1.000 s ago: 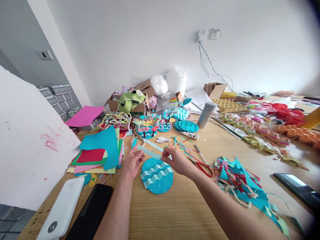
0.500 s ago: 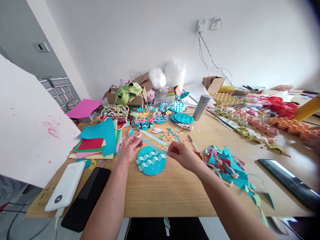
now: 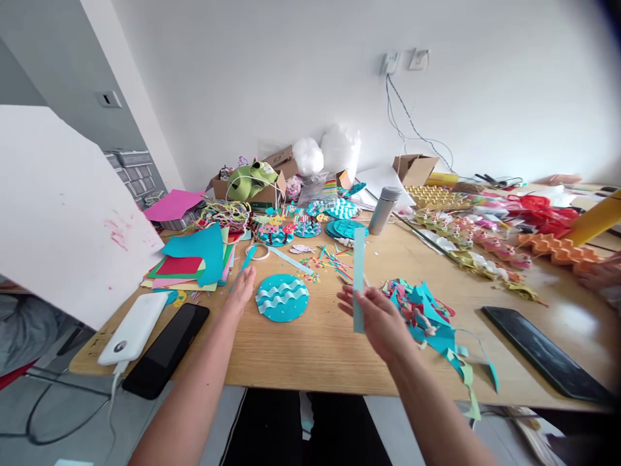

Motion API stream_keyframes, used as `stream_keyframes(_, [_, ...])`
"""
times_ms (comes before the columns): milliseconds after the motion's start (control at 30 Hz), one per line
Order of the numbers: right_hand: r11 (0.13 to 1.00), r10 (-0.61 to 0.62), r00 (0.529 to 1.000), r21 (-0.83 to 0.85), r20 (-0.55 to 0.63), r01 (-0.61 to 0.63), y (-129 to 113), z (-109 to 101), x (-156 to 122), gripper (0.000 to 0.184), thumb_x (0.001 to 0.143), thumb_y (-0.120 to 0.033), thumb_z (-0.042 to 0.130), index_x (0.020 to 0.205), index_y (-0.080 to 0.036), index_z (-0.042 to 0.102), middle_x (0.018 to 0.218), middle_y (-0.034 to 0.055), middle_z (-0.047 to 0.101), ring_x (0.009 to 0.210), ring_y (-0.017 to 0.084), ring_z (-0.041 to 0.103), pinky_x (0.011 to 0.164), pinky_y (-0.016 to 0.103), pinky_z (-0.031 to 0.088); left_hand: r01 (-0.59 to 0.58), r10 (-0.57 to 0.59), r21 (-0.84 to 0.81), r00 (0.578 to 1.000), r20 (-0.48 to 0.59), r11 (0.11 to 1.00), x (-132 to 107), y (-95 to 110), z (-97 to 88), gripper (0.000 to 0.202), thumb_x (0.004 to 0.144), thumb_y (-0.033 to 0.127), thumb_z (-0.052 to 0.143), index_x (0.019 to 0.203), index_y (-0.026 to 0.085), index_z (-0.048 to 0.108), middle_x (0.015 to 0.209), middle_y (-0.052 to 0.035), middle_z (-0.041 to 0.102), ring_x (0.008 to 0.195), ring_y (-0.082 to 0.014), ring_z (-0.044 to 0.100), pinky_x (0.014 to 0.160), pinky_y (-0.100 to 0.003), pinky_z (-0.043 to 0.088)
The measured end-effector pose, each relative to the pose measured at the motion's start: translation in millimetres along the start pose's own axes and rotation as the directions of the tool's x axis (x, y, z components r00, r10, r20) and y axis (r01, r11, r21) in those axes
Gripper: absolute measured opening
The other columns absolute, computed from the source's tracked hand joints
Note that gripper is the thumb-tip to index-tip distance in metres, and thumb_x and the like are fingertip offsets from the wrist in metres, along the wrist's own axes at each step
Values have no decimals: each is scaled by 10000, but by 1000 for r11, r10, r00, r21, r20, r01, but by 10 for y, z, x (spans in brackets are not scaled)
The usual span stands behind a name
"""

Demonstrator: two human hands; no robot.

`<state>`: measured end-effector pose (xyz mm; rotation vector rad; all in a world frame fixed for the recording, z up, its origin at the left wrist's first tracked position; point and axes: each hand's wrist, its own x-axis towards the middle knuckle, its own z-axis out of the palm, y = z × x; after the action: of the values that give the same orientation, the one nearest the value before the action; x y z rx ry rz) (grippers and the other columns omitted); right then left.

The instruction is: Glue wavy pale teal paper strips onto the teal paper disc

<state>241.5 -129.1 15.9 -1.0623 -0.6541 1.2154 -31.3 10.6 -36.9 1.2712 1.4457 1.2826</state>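
Note:
My right hand (image 3: pixel 381 320) pinches a light blue paper strip (image 3: pixel 358 272) and holds it upright above the wooden table (image 3: pixel 330 356). My left hand (image 3: pixel 243 288) reaches flat toward the table with fingers stretched out, and a small teal strip (image 3: pixel 248 257) shows just past its fingertips; I cannot tell if it is held. Between the hands lies a teal paper disc with wavy light blue bands (image 3: pixel 282 297).
A white power bank (image 3: pixel 134 327) and a black phone (image 3: pixel 167 349) lie at the front left, a dark tablet (image 3: pixel 546 353) at the front right. Coloured paper sheets (image 3: pixel 194 262), paper scraps (image 3: pixel 427 317), a metal flask (image 3: pixel 383 210) and boxes crowd the table. Another person's hand (image 3: pixel 601 275) shows far right.
Both hands held the strip across the disc; now the right hand alone holds it upright and has pulled back. The left hand let go and opened. The view drew back from the table.

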Motion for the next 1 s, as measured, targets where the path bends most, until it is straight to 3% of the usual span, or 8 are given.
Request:
stream_keyframes(100, [999,47,998,13,-36,-46,342,147,140,457,516,-483,829,687,-217,499,971,37,654,953,228,616,701,338,540,97,-97,18,995,-6,995,-8,-59,-4,421,833,529,506,1099,228,632,975,-92,658,866,-230,644,731,-369,541])
stream_keyframes(200, [998,54,997,28,-56,-53,500,302,345,471,474,-503,820,661,-226,487,814,12,611,849,206,595,619,294,515,145,-145,12,989,2,989,-5,-36,15,447,852,510,485,1184,229,589,1104,-111,623,895,-219,642,754,-367,550])
stream_keyframes(367, [997,71,996,36,-62,-69,476,446,547,452,459,-475,808,649,-231,479,700,-25,535,722,170,553,563,269,480,189,-189,-7,982,31,982,2,30,61,396,880,486,470,1198,274,574,1224,-113,580,914,-209,644,756,-348,559])
stream_keyframes(533, [995,99,995,34,-27,-98,449,384,483,449,478,-474,810,675,-234,486,749,-16,570,746,185,584,579,284,491,205,-203,-17,976,75,979,-10,58,143,386,891,474,470,1171,234,586,1220,-123,593,936,-238,643,729,-333,553])
stream_keyframes(767, [998,26,998,-62,-54,-30,350,135,121,472,554,-545,800,712,-223,493,825,11,615,833,203,593,673,311,504,151,-150,0,977,151,988,-177,47,302,390,861,514,496,1126,246,596,1250,-115,582,934,-234,639,756,-366,563])
stream_keyframes(833, [985,-115,987,-144,-112,99,153,125,-88,422,649,-555,749,720,-227,494,853,20,633,846,200,589,745,332,495,121,-119,-9,981,152,993,-212,15,304,421,850,533,494,1140,240,581,1241,-120,577,971,-257,621,801,-416,555])
stream_keyframes(933, [906,-423,882,-95,-207,412,-151,63,-538,228,836,-493,600,890,-278,546,1056,25,649,1014,220,578,880,386,454,50,-47,-21,992,114,999,-181,-72,272,478,815,588,507,1134,239,572,1188,-133,594,971,-292,616,803,-466,549])
stream_keyframes(1000, [887,-462,868,-118,-183,447,-228,-105,-918,266,892,-539,472,991,-310,565,1030,49,654,1037,248,576,916,442,432,-30,29,11,996,81,999,-136,-125,251,490,798,626,509,1120,261,573,1158,-109,612,973,-289,618,809,-446,547])
